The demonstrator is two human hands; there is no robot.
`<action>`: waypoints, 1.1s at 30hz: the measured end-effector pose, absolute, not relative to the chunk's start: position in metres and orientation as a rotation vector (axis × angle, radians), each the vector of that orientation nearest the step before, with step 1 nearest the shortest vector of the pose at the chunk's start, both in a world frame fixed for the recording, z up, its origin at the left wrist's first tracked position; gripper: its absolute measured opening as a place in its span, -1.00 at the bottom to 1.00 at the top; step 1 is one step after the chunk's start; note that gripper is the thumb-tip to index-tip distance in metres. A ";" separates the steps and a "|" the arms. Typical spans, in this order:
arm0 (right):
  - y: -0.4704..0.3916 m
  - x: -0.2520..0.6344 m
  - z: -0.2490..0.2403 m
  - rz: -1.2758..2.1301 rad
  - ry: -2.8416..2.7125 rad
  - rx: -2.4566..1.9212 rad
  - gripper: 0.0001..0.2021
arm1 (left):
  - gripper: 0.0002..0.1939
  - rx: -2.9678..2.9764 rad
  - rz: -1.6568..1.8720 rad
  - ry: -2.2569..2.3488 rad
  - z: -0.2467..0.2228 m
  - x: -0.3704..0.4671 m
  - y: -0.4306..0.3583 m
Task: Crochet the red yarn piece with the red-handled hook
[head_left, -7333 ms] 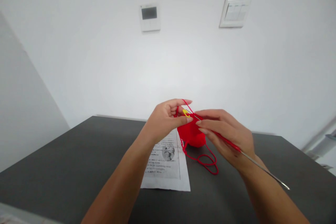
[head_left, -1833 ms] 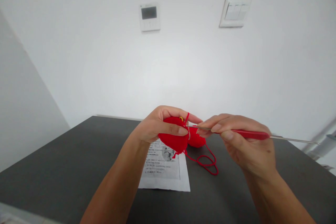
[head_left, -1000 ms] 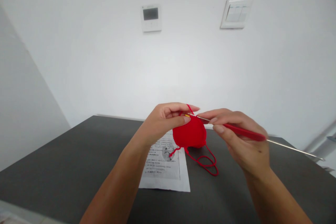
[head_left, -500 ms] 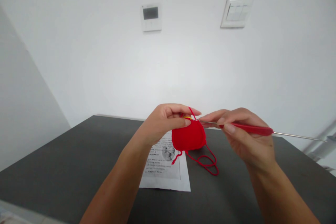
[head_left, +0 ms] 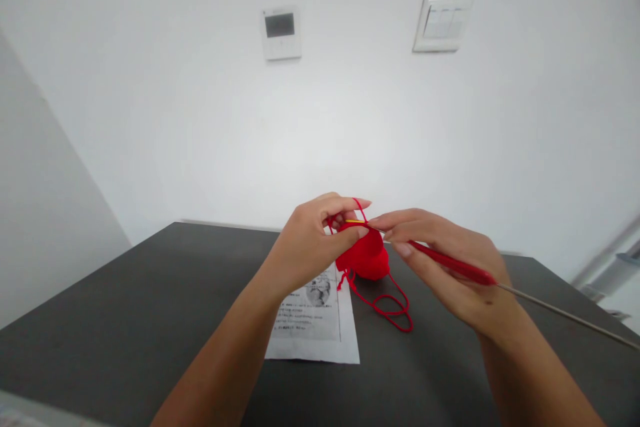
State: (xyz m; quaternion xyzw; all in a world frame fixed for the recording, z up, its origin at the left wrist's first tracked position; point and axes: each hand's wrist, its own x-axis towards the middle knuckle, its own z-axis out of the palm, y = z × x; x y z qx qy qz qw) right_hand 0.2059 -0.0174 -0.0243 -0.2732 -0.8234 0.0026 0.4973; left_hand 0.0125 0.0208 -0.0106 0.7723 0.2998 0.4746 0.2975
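A small red crochet piece [head_left: 367, 255] hangs from my left hand [head_left: 320, 233], pinched at its upper edge by the thumb. Red yarn [head_left: 361, 209] passes over the raised left index finger. My right hand [head_left: 450, 257] grips a crochet hook [head_left: 453, 263] by its red handle, with a long metal shaft sticking out behind. The hook's front end reaches the top edge of the piece, where my fingers partly hide its tip. A thin yellow strip [head_left: 355, 221] shows at that edge. Below the piece, a loose yarn loop [head_left: 393, 307] and a short tail dangle.
A printed sheet [head_left: 315, 347] with a picture lies on the dark table [head_left: 175, 300] under my left hand. Behind the table rises a white wall [head_left: 200, 113] with a control panel [head_left: 281, 33] and light switches [head_left: 443, 23]. Grey pipes [head_left: 610, 273] run at the right.
The crochet piece has tilted, its lower part swinging away and showing a rounded shape. My right hand has moved slightly left, and the hook now slants more, its rear end lower.
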 end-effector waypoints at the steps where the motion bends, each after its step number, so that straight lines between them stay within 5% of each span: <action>1: -0.016 0.204 -0.025 -0.036 -1.989 -0.650 -0.83 | -0.69 2.068 1.291 0.805 -0.011 0.013 0.020; 17: 0.015 0.184 -0.062 -0.417 -1.672 -0.477 -0.64 | -0.61 1.260 1.082 0.402 -0.023 0.032 0.032; 25: 0.015 0.176 -0.059 -0.436 -1.685 -0.628 -0.72 | -0.57 1.649 1.353 0.672 -0.029 0.030 0.043; 33: -0.015 0.187 -0.034 -0.067 -1.755 -0.818 -0.84 | -0.72 2.086 1.400 0.857 -0.025 0.016 0.052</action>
